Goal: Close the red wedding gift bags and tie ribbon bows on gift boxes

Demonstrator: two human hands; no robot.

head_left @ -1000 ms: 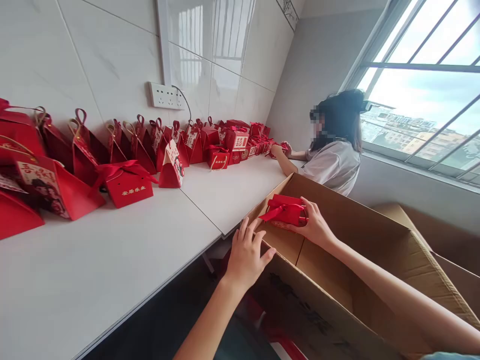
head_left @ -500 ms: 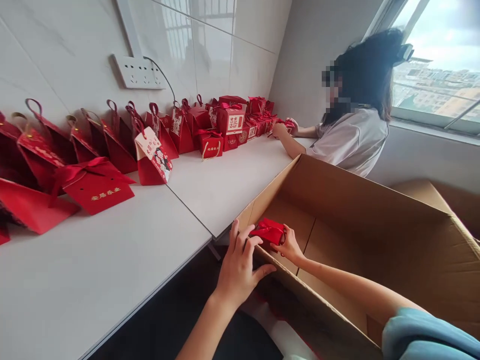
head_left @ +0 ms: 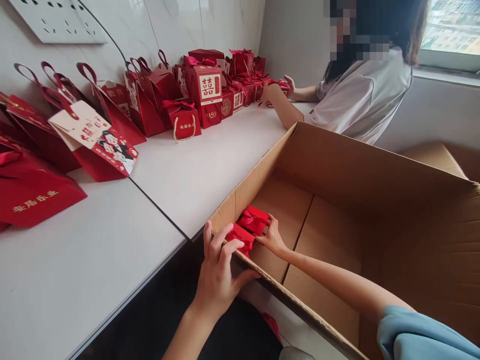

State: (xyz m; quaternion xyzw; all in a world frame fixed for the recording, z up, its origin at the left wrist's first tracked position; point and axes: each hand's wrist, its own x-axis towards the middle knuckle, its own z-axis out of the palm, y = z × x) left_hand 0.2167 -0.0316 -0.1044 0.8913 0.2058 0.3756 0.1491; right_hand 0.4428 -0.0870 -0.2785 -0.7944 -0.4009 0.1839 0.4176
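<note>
Inside a large cardboard box (head_left: pixel 337 160), my right hand (head_left: pixel 273 239) has its fingers closed on the side of a small red gift box (head_left: pixel 255 219) with a ribbon bow. A second red gift box (head_left: pixel 240 237) sits right beside it in the near left corner, partly hidden by the carton's wall and my fingers. My left hand (head_left: pixel 217 275) grips the carton's rim at that corner, fingers hooked over the edge and thumb on the outer side.
On the white table (head_left: pixel 150 215), red gift bags (head_left: pixel 93 140) and red boxes (head_left: pixel 204 90) line the wall. A co-worker (head_left: pixel 363 95) sits at the far end, hands at a red box. A socket strip (head_left: pixel 56 20) with a cable is on the wall.
The view has dipped and come closer. My right hand has set its gift box against the carton's left wall, and the second gift box now shows. My left hand stays on the rim.
</note>
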